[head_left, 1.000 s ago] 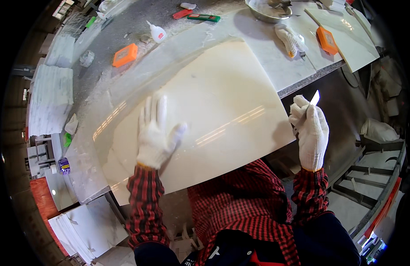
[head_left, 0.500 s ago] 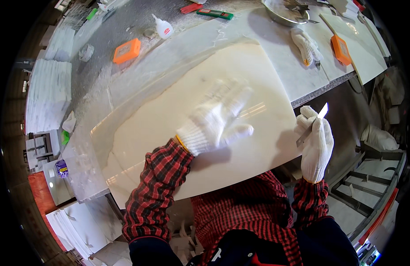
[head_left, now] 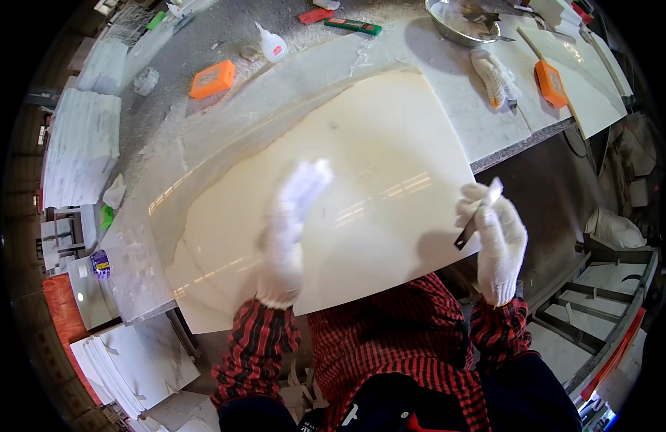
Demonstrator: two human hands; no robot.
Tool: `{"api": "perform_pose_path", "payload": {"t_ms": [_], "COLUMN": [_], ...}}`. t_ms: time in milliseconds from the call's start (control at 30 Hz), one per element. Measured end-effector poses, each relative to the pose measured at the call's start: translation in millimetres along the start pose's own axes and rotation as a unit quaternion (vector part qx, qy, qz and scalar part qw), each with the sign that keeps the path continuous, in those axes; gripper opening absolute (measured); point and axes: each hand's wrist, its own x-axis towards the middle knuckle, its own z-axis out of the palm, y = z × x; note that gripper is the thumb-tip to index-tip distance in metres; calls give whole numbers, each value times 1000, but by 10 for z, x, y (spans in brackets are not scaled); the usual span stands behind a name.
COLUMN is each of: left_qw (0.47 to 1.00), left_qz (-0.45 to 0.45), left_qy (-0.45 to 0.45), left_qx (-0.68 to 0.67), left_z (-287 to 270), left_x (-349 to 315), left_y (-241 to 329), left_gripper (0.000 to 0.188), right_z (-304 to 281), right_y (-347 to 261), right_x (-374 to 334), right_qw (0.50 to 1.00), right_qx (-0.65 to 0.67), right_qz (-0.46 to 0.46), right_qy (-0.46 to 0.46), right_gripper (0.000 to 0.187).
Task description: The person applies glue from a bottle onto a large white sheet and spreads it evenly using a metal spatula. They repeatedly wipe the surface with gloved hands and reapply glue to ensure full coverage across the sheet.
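Observation:
A large, glossy cream stone slab (head_left: 376, 144) with a grey-veined left side lies on the worktable and reaches past its near edge. My left hand (head_left: 286, 223), in a white knitted glove, is raised over the slab, edge-on and blurred. Its fingers look stretched out, with nothing visible in them. Beside the slab's right edge, my gloved right hand (head_left: 497, 245) is closed around a slim metal blade (head_left: 466, 234). One end of the blade sticks out above the fingers and the other points down to the left; the middle is hidden by the glove.
Beyond the slab are an orange box (head_left: 212, 79), a white squeeze bottle (head_left: 272, 45) and a green-handled tool (head_left: 352, 27). At the back right sit a metal bowl (head_left: 455, 32), spare gloves (head_left: 495, 78) and another orange box (head_left: 551, 84). White slabs (head_left: 83, 147) are stacked at left.
My left hand has moved left and turned from palm-down and spread to edge-on. My right hand, still holding the blade, has shifted slightly left and down and tilted the blade.

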Motion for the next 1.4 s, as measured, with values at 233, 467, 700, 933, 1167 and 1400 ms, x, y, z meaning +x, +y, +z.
{"api": "perform_pose_path", "payload": {"t_ms": [233,467,700,933,1167,1400], "left_qw": [929,936,975,962,972,952], "left_qz": [55,-3,-161,-195,-49,-17], "left_qy": [335,275,152,190,106,169], "left_qx": [-144,-219,15,-27,203,256], "left_z": [-270,-31,127,117,47,-116], "left_x": [-736,-1293,-1365,-1472,-1285,-1328], "left_y": [82,-7,221,221,213,102], "left_gripper": [59,62,35,26,40,58], "right_z": [396,783,985,902,602,420], "right_y": [196,409,381,350,49,-128], "right_x": [-426,-792,-899,-806,-502,667], "right_qw": [966,899,871,846,863,950], "right_qx": [23,-113,-175,-126,-167,-179], "right_qz": [76,-73,-74,-11,121,-165], "right_qy": [-244,-417,-453,-517,-461,-198], "right_gripper": [14,21,23,27,25,31]}}
